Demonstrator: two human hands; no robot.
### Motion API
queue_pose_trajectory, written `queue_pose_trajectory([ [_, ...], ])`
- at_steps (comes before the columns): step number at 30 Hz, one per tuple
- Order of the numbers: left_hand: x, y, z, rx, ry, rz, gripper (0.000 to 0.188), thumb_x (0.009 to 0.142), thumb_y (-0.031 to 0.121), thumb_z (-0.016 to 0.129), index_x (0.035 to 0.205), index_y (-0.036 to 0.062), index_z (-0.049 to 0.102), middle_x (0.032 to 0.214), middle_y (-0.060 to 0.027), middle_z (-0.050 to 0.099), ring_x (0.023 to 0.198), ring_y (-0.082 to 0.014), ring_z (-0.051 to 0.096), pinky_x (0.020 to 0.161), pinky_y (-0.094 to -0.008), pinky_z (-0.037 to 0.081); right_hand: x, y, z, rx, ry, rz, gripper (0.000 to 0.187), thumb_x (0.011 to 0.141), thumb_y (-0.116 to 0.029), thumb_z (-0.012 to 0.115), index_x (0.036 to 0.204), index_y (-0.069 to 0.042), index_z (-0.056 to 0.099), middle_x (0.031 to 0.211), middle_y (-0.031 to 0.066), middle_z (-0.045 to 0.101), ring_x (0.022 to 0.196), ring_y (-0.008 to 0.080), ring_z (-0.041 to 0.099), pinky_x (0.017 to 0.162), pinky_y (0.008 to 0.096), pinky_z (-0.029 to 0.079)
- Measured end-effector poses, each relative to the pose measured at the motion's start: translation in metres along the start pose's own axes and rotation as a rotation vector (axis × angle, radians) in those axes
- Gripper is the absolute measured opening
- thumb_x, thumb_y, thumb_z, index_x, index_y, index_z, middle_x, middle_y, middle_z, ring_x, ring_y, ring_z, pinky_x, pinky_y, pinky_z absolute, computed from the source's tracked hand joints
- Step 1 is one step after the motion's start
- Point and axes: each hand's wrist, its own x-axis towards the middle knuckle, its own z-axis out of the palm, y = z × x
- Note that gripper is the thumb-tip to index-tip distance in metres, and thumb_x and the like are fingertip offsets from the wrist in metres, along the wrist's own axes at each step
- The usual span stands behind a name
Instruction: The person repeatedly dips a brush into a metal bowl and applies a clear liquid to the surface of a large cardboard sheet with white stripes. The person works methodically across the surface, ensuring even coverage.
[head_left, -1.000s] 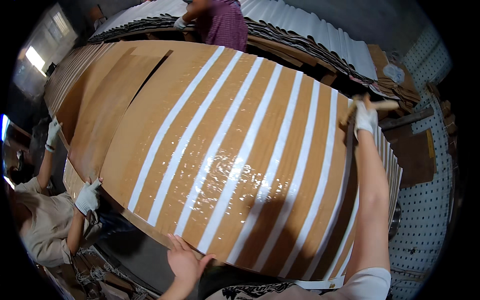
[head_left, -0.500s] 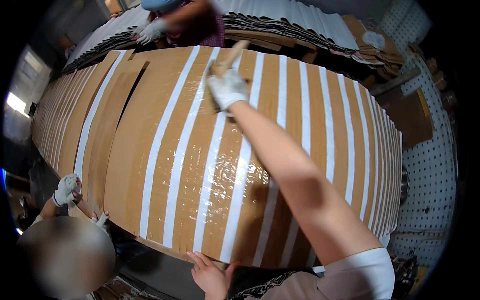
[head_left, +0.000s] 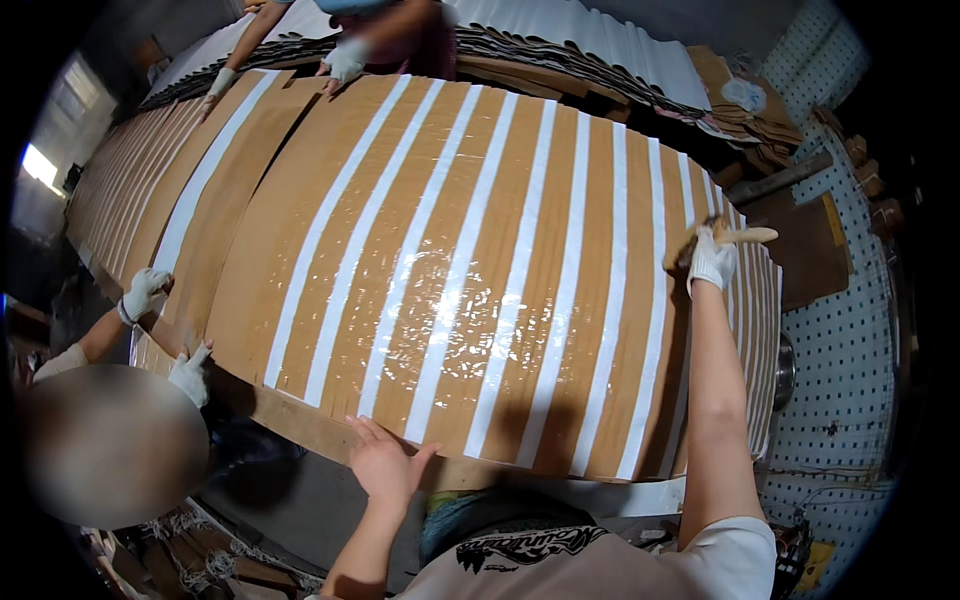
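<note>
My right hand, in a white glove, grips a brush at the right part of a long spread of brown sheets. The brush has a pale wooden handle pointing right; its dark head lies against the sheets. White strips run between the brown bands, and a wet, glossy coating shines across the middle. My left hand is bare, its fingers spread flat on the near edge of the sheets.
At the left, a person's gloved hands work along the near edge. Across the table another person's gloved hand touches the far edge. Behind lies a stack of white-topped sheets. A perforated wall panel stands at the right.
My right hand has swept the brush from the far middle to the right side. My left hand has shifted slightly left and away from me. The person opposite now has both hands at the sheets.
</note>
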Motion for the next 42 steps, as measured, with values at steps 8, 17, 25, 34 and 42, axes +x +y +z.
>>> queue_pose_trajectory([
  [8, -0.006, 0.004, 0.002, -0.045, 0.035, 0.003, 0.12, 0.062, 0.06, 0.082, 0.134, -0.0239, 0.035, 0.141, -0.0447, 0.035, 0.11, -0.0441, 0.059, 0.091, -0.0443, 0.047, -0.25, -0.196, 0.165, 0.038, -0.689, -0.599, 0.045, 0.085, -0.039, 0.048, 0.091, 0.0, 0.068, 0.093, 0.0262, 0.067, 0.089, 0.0382, 0.067, 0.079, 0.0499, 0.053],
  [17, -0.005, 0.001, 0.005, 0.044, 0.01, 0.005, 0.126, 0.064, 0.07, 0.075, 0.138, -0.0221, 0.031, 0.141, -0.0441, 0.035, 0.101, -0.0454, 0.063, 0.085, -0.0452, 0.052, -0.247, -0.147, 0.164, 0.163, -0.659, -0.427, 0.051, 0.084, -0.037, 0.064, 0.119, 0.0, 0.059, 0.107, 0.0232, 0.067, 0.102, 0.0358, 0.065, 0.09, 0.0419, 0.051],
  [25, -0.004, -0.008, 0.008, 0.05, 0.079, 0.044, 0.124, 0.064, 0.068, 0.076, 0.136, -0.0238, 0.033, 0.137, -0.0444, 0.039, 0.092, -0.0441, 0.065, 0.081, -0.0434, 0.053, -0.038, 0.082, -0.01, 0.155, -0.155, -0.179, 0.037, 0.085, -0.022, 0.07, 0.115, -0.002, 0.065, 0.103, 0.0098, 0.069, 0.089, 0.0201, 0.066, 0.077, 0.0347, 0.053],
  [34, -0.008, 0.0, 0.01, 0.091, 0.12, 0.086, 0.122, 0.065, 0.069, 0.076, 0.134, -0.0237, 0.036, 0.136, -0.0438, 0.041, 0.094, -0.039, 0.066, 0.08, -0.041, 0.053, -0.199, -0.048, 0.075, -0.167, -0.411, -0.714, 0.034, 0.092, -0.033, 0.059, 0.067, -0.009, 0.062, 0.063, 0.0105, 0.061, 0.059, 0.0257, 0.06, 0.052, 0.0409, 0.046],
  [42, -0.012, 0.003, 0.007, 0.109, 0.104, 0.103, 0.119, 0.067, 0.069, 0.075, 0.134, -0.022, 0.037, 0.135, -0.0431, 0.043, 0.091, -0.0388, 0.067, 0.076, -0.0404, 0.055, -0.365, -0.112, 0.105, -0.04, -0.814, -0.578, 0.046, 0.09, -0.044, 0.051, 0.111, -0.005, 0.061, 0.099, 0.022, 0.067, 0.085, 0.0378, 0.067, 0.079, 0.0474, 0.053],
])
